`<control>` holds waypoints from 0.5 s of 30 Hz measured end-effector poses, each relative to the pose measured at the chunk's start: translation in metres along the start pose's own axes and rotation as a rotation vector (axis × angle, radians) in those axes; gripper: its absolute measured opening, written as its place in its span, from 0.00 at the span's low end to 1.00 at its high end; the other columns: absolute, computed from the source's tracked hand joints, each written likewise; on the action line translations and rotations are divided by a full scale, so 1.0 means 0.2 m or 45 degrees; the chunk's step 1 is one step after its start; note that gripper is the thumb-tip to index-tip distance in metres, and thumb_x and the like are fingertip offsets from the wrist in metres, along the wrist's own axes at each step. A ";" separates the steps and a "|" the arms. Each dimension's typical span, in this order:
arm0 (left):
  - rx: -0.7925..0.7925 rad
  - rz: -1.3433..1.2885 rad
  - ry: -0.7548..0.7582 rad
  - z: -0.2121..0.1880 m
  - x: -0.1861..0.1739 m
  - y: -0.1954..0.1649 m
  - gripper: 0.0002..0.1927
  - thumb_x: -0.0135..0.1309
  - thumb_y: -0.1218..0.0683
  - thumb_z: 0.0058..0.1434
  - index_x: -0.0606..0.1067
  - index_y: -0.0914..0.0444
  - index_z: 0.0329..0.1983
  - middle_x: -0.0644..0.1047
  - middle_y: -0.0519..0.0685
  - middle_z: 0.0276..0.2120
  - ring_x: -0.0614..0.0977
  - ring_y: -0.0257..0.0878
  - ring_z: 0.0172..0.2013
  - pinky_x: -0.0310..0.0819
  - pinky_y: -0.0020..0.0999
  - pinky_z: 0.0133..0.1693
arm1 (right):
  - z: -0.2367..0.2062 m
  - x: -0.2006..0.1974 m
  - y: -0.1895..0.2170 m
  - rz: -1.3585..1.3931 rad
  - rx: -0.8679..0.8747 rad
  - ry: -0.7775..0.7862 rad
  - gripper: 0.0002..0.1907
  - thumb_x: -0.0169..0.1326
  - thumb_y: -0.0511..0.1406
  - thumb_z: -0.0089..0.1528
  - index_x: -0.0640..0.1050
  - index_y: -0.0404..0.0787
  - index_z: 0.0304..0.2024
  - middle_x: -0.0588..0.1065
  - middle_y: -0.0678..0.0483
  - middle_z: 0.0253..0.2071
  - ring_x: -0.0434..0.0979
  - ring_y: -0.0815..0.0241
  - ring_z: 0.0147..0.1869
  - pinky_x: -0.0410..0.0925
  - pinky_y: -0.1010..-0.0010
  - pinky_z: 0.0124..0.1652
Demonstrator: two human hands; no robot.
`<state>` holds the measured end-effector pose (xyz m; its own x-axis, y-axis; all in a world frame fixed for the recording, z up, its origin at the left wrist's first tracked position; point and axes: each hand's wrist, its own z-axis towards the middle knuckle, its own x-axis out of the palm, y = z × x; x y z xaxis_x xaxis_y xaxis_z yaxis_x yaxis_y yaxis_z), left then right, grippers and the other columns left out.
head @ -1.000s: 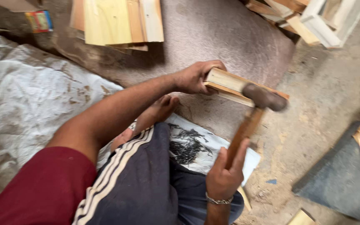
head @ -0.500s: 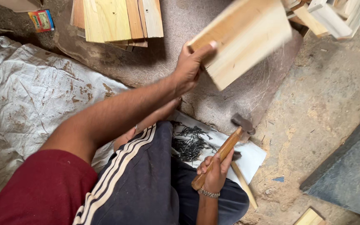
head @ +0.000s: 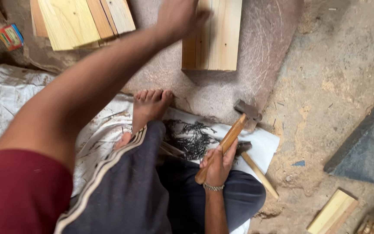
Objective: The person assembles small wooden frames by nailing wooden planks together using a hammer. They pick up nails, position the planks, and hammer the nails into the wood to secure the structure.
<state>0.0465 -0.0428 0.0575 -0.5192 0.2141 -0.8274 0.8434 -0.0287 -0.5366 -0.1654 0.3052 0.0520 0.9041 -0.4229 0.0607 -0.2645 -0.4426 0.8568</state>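
My left hand (head: pixel 179 16) reaches forward and rests on a pale wooden board piece (head: pixel 215 37) that lies flat on the brown mat (head: pixel 256 65). My right hand (head: pixel 218 162) grips the wooden handle of a hammer (head: pixel 232 136) low over my lap, with its metal head pointing up and right. A pile of dark nails (head: pixel 193 138) lies on white paper (head: pixel 260 147) just left of that hand. My bare foot (head: pixel 149 108) sits at the mat's near edge.
A stack of wooden boards (head: pixel 81 19) lies at the top left, with a small colourful box (head: pixel 8 37) beside it. A crumpled white sheet (head: pixel 5 99) covers the left floor. A dark slab (head: pixel 366 143) and wood offcuts (head: pixel 332 212) are at the right on sawdust-covered ground.
My left hand has laid the raised board flat on the mat, farther from me. The hammer stays lowered in my right hand near the nails.
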 end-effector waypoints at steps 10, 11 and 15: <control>0.168 0.119 0.219 0.12 0.00 0.11 0.36 0.58 0.32 0.63 0.73 0.66 0.57 0.78 0.60 0.47 0.80 0.51 0.43 0.77 0.49 0.43 | 0.03 0.04 0.08 -0.054 0.060 0.106 0.39 0.42 0.35 0.70 0.42 0.50 0.80 0.68 0.54 0.24 0.66 0.67 0.18 0.64 0.75 0.16; 0.194 0.232 0.058 0.03 -0.01 0.14 0.42 0.62 0.29 0.59 0.72 0.70 0.56 0.77 0.62 0.47 0.79 0.54 0.45 0.75 0.50 0.45 | 0.06 0.05 0.09 -0.047 0.059 0.105 0.39 0.43 0.35 0.70 0.42 0.50 0.80 0.68 0.54 0.25 0.66 0.68 0.18 0.64 0.76 0.16; 0.158 0.313 -0.123 -0.36 0.04 0.23 0.56 0.67 0.27 0.58 0.58 0.74 0.66 0.71 0.64 0.50 0.71 0.55 0.51 0.69 0.51 0.52 | 0.20 0.07 0.14 -0.008 0.029 0.172 0.39 0.43 0.36 0.70 0.42 0.50 0.79 0.68 0.55 0.24 0.65 0.68 0.16 0.63 0.76 0.15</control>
<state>0.0910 0.0271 0.0375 -0.3169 0.0921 -0.9440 0.9252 -0.1889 -0.3291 -0.1743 0.2547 0.0568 0.9423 -0.3107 0.1249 -0.2649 -0.4635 0.8455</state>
